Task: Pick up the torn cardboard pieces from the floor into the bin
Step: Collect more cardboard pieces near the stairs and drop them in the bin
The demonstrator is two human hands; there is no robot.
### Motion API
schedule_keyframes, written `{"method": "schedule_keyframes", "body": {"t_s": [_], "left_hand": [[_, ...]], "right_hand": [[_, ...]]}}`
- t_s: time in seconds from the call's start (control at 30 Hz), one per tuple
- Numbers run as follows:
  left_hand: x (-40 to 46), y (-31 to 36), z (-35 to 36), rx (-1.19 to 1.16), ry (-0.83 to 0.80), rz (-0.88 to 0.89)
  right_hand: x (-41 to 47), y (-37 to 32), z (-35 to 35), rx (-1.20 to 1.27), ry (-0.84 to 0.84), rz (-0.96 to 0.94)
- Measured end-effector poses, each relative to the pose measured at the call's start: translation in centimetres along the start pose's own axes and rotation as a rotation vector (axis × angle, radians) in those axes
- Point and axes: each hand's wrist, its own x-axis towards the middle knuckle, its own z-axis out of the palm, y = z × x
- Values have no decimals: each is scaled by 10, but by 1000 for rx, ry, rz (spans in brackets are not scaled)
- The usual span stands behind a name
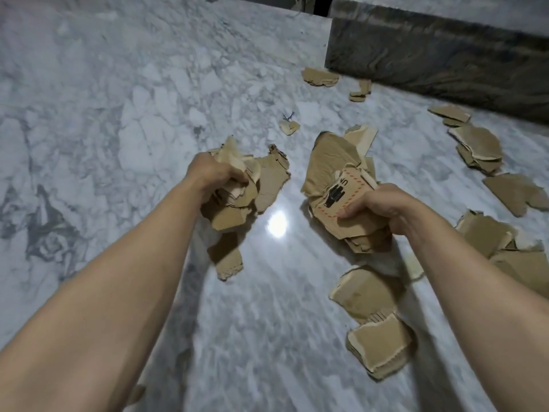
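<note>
My left hand grips a bunch of torn brown cardboard pieces, held above the marble floor. My right hand grips a second stack of cardboard pieces; its top piece bears a red dashed border and a black printed mark. More torn pieces lie loose on the floor: a piece below my left hand, a pile at lower right, and scattered pieces further right and back. No bin is in view.
The floor is glossy white-grey marble with a light reflection between my hands. A dark stone step or plinth runs across the upper right. A small scrap lies further back in the middle.
</note>
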Motion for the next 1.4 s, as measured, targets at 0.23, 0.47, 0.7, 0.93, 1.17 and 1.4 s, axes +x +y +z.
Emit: {"method": "schedule_keyframes", "body": {"t_s": [0.23, 0.47, 0.7, 0.93, 1.17, 1.4], "left_hand": [[26, -32, 1, 146, 3, -68], [23, -40, 4, 202, -22, -55], [18, -46, 2, 265, -51, -36], [-7, -53, 4, 277, -42, 86], [-37, -69, -9, -155, -151, 61], [-124, 6, -65, -306, -141, 90]], "right_hand": [[10, -39, 8, 70, -87, -182], [41, -86, 78, -290, -309, -168], [53, -103, 113, -828, -200, -183], [38, -70, 112, -640, -200, -318], [9, -22, 96, -138, -304, -332], [-101, -66, 48, -2, -393, -317]]}}
